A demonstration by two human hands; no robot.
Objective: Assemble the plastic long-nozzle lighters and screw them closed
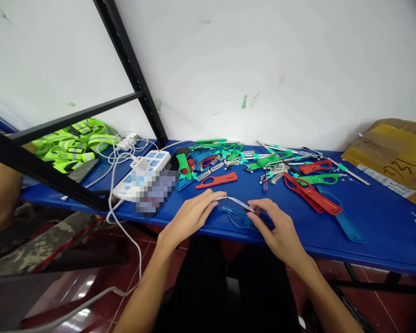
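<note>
Above the front edge of the blue table, a thin white wire (238, 201) spans the gap between my two hands. My left hand (196, 212) pinches one end, where a slim pale piece shows at the fingertips. With thumb and fingers, my right hand (275, 227) grips the other end, at a small dark part too small to name. Beneath the wire lies a translucent blue plastic lighter handle shell (241, 219), partly hidden by my right hand. A red handle shell (217, 180) rests just beyond my left hand. To the right are more red shells (312, 196) and a long blue one (348, 222).
Along the wall stretches a pile of green, blue and red shells with metal lighter tubes (280, 148). A power strip (126, 182) with white cables and a blurred phone are at left, near a black rack post (131, 69). A taped package (391, 157) sits at right. Another person's arm (2, 199) appears at far left.
</note>
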